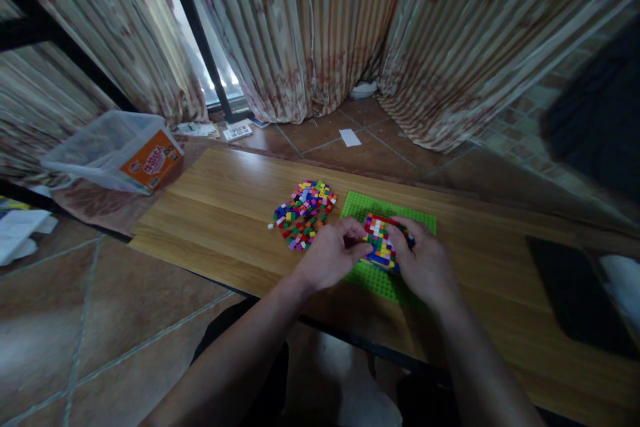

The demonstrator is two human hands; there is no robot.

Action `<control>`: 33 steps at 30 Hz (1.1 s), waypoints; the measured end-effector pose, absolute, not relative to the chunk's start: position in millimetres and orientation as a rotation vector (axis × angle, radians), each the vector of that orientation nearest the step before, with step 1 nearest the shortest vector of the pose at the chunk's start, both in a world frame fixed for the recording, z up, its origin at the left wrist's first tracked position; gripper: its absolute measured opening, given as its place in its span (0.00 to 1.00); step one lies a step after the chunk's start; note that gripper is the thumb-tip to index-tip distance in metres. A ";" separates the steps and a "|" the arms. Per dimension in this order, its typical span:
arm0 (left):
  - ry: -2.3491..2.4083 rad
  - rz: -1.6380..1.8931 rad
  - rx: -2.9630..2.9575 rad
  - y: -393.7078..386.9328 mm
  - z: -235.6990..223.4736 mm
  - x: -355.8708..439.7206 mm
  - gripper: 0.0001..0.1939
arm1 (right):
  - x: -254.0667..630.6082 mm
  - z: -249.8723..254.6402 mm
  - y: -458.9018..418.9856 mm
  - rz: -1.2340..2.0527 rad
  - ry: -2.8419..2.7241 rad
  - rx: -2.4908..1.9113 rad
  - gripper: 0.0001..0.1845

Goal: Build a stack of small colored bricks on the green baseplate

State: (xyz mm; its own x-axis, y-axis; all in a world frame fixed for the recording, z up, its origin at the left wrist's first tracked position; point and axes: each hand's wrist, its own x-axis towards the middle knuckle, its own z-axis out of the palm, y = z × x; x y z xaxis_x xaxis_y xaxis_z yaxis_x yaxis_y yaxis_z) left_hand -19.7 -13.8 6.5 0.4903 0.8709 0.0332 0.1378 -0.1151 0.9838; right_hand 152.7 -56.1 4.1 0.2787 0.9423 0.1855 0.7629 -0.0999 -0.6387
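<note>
A block of multicoloured toy building bricks sits over the green studded baseplate on the wooden table. My right hand grips the block's right side, fingers over its far edge and thumb on its top. At the left edge, my left hand has thumb and forefinger bent close together against the bricks. Whatever lies between those fingertips is too small to make out. Left of the baseplate lies a loose pile of small coloured bricks, near my left hand.
The long wooden table carries a flat black panel at its right end. Beyond its left end stands a clear plastic bin with an orange label. A white paper lies on the tiled floor before striped curtains.
</note>
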 end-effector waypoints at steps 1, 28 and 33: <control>0.904 0.796 1.569 -13.9 6.3 -18.9 0.05 | 152.9 3.7 -56.2 0.359 -1.533 -1.908 0.26; 0.976 0.516 1.892 20.8 27.4 -118.2 0.05 | 160.6 -6.4 -56.4 0.347 -1.535 -1.922 0.27; 1.139 0.418 2.248 13.1 21.9 -110.7 0.02 | 160.7 -6.4 -56.2 0.346 -1.522 -1.950 0.28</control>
